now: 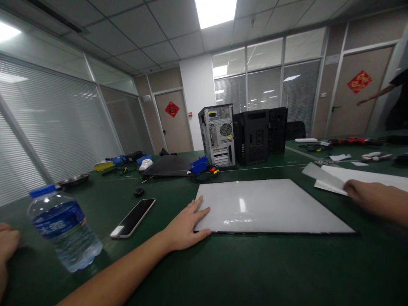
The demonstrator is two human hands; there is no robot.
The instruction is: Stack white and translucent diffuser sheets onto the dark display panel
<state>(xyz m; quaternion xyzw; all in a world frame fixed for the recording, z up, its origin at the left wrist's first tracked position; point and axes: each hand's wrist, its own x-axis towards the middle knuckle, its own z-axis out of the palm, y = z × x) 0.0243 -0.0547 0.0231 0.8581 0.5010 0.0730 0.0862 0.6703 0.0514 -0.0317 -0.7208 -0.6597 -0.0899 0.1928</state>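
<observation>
A flat white panel [251,208] with a thin black edge lies on the green table, light glinting off its glossy face. My left hand [188,221] rests on its left edge, fingers spread and holding nothing. To the right of the panel, my right hand [360,193] is closed on a thin white sheet [321,176], whose free end sticks out to the left, slightly raised. The right hand is a little blurred. Under and behind it lies more white sheet material [366,175] on the table.
A water bottle [65,229] and a phone [134,217] are on the left, near another person's hand [8,242]. Computer cases [218,136] stand behind the panel, by a blue object with cables [199,165]. A red tool [353,141] lies far right, where another person's arm [376,94] shows.
</observation>
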